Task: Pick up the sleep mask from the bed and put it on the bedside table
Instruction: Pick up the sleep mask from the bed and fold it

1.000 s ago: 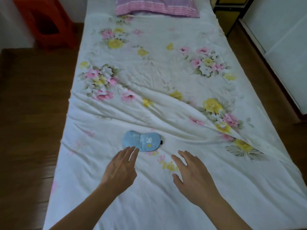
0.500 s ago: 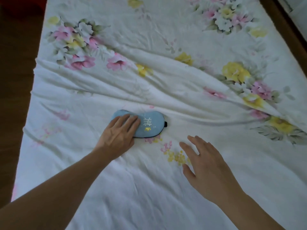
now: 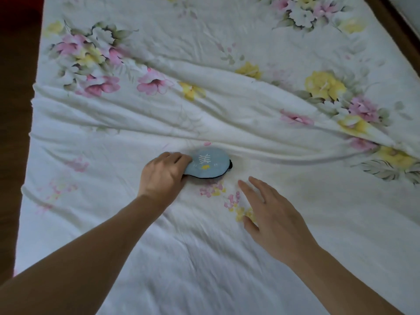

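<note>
One sleep mask [image 3: 208, 163], pale blue with a white stitched character, a small yellow mark and a dark edge, lies on the bed [image 3: 227, 98] just below a long fold in the flowered sheet. My left hand [image 3: 162, 176] has its fingers [image 3: 179, 158] curled over the mask's left end, gripping it. My right hand [image 3: 272, 218] hovers nearby, fingers spread and holding nothing.
</note>
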